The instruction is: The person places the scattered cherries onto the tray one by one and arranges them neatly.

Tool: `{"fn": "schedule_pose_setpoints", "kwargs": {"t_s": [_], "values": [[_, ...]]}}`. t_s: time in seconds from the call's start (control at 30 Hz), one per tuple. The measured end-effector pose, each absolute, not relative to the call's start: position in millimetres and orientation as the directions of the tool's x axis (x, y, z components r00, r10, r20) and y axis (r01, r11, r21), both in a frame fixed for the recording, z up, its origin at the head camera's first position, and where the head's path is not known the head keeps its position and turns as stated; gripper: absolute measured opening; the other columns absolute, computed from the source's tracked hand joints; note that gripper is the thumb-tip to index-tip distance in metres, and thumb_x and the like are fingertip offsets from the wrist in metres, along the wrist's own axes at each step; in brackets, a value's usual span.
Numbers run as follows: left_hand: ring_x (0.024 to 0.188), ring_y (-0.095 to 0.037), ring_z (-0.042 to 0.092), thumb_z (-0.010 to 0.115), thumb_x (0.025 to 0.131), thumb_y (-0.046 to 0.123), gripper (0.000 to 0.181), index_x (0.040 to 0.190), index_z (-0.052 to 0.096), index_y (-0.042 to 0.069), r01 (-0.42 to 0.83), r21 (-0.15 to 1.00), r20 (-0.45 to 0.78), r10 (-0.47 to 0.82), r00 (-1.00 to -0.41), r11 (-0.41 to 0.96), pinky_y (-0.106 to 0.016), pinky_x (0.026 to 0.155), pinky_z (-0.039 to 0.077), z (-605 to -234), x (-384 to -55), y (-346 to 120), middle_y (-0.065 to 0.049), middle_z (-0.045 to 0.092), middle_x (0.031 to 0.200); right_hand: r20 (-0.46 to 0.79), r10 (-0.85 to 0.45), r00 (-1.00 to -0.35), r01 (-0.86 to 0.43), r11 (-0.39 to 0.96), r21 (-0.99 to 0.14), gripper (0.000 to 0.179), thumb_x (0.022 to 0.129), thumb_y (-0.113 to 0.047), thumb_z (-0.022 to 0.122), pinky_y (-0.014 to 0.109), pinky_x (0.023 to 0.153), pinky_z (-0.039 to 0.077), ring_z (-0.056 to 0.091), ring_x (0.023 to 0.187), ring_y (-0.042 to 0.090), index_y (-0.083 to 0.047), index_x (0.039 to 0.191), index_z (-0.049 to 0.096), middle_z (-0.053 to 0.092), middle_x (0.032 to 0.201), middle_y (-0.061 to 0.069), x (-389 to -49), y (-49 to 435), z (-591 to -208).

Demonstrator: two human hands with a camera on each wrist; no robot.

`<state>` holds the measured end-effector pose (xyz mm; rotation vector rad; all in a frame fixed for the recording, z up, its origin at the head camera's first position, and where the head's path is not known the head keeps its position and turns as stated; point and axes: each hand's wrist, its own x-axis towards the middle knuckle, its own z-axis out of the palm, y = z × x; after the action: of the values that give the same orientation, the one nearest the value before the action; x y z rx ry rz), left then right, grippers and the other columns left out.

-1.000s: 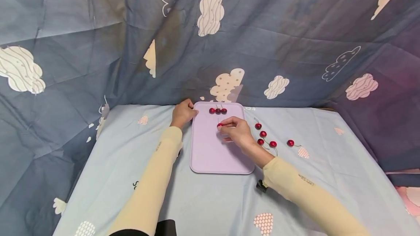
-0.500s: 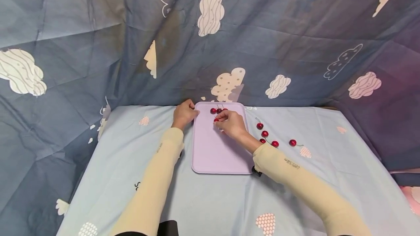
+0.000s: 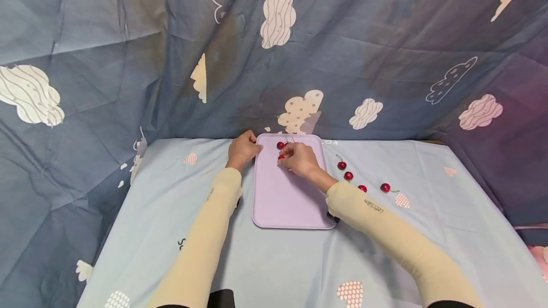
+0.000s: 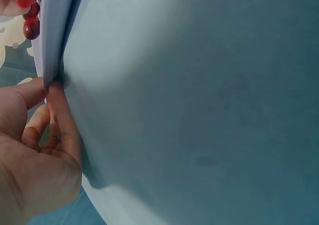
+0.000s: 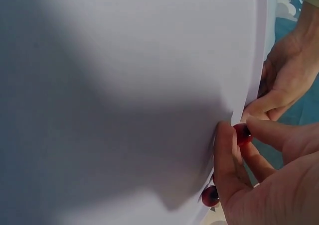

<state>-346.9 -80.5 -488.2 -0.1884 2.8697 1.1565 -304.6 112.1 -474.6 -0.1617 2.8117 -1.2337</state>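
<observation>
My left hand [image 3: 242, 150] pinches the left rim of the lilac tray [image 3: 291, 208] near its far corner, thumb over the rim, as the left wrist view shows. Over the far part of the tray, my right hand [image 3: 300, 159] holds a red cherry [image 5: 242, 134] between thumb and fingertips, close above the surface. Just beyond it, a dark red cherry [image 3: 280, 145] lies at the head of a row along the tray's far edge; the right hand hides most of that row. Two row cherries also show in the left wrist view, beside the lower one [image 4: 32, 29].
Several stemmed cherries [image 3: 348, 176] lie on the pale blue cloth [image 3: 274, 265] right of the tray, partly covered by the right forearm. One cherry [image 3: 385, 187] sits farther right. A dark cloud-patterned curtain [image 3: 239, 84] hangs directly behind the tray.
The right hand has moved the held cherry slightly left and away toward the row, now covering part of it. The left hand stays on the tray rim.
</observation>
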Motion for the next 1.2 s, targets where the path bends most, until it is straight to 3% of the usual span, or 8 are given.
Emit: {"fn": "schedule_pose_setpoints", "kwargs": {"t_s": [0.3, 0.7, 1.2], "values": [[0.098, -0.029, 0.061, 0.075, 0.098, 0.030, 0.023, 0.102, 0.058, 0.014, -0.149, 0.682, -0.112, -0.098, -0.989, 0.716, -0.042, 0.092, 0.046, -491.0, -348.4, -80.0, -0.008, 0.064, 0.093, 0.003, -0.170, -0.985, -0.131, 0.753, -0.645, 0.012, 0.086, -0.014, 0.085, 0.023, 0.054, 0.047, 0.061, 0.049, 0.009, -0.013, 0.097, 0.080, 0.072, 0.076, 0.003, -310.2, 110.1, -474.3], [0.101, -0.030, 0.062, 0.075, 0.097, 0.030, 0.023, 0.102, 0.059, 0.014, -0.136, 0.679, -0.103, -0.090, -0.991, 0.722, -0.043, 0.095, 0.046, -490.9, -350.5, -82.1, -0.009, 0.069, 0.099, 0.069, -0.218, -0.974, -0.220, 0.813, -0.539, 0.013, 0.085, -0.016, 0.085, 0.036, 0.076, 0.047, 0.067, 0.084, 0.023, -0.015, 0.097, 0.081, 0.076, 0.087, 0.005, -314.3, 107.1, -475.1], [0.099, -0.030, 0.063, 0.076, 0.096, 0.030, 0.023, 0.098, 0.058, 0.015, -0.121, 0.683, -0.087, -0.085, -0.993, 0.720, -0.042, 0.093, 0.046, -494.1, -352.2, -83.1, -0.008, 0.068, 0.096, 0.039, -0.208, -0.977, -0.198, 0.829, -0.524, 0.016, 0.088, -0.019, 0.084, 0.038, 0.076, 0.050, 0.069, 0.088, 0.023, -0.018, 0.103, 0.080, 0.077, 0.094, 0.005, -312.8, 107.8, -475.7]]}}
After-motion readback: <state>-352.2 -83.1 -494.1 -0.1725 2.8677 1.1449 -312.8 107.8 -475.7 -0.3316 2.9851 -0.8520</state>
